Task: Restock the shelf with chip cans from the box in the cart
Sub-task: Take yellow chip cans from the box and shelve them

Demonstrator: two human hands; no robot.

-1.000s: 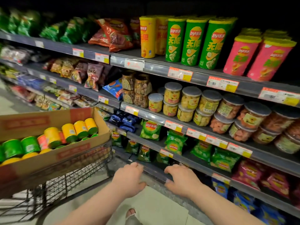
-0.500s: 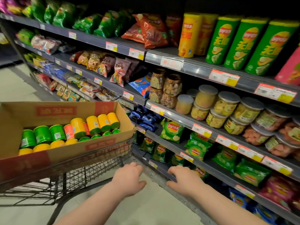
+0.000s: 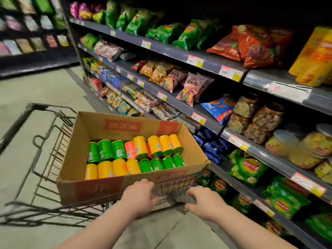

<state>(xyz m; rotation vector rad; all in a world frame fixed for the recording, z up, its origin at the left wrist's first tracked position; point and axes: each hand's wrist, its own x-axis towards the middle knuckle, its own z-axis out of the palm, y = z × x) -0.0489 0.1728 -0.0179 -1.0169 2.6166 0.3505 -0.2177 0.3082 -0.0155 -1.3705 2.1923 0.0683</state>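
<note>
Grey store floor (image 3: pixel 36 90) runs off to the far left of my feed, and a long run of dark shelves (image 3: pixel 170 51) fills the right side.

The chip cans (image 3: pixel 136 155) lie on their sides in two rows inside an open cardboard box (image 3: pixel 100 187). In the far row I count three green, one salmon-pink and four yellow. The near row has four yellow on the left and four green on the right. The box sits in the wire cart (image 3: pixel 18 123), pushed toward its right end, just beside the shelving.

Both hands are at the cart's near rim, apart from each other and with their backs toward me. The left hand (image 3: pixel 138 196) overlaps the near wall of the box and the wire below it. The right hand (image 3: pixel 203 202) is at the near right corner of the cart. The fingers of both are bent, but the feed is smeared and I cannot tell whether they clasp the wire or only rest on it.

On the shelves, tall yellow cans (image 3: pixel 316 56) stand at the upper right edge. Clear snack jars (image 3: pixel 258 115) are stacked one level lower, and green chip bags (image 3: pixel 246 169) lie below those. Red-and-yellow price tags (image 3: pixel 195 61) line the shelf rails. Everything at the far left is badly blurred.
</note>
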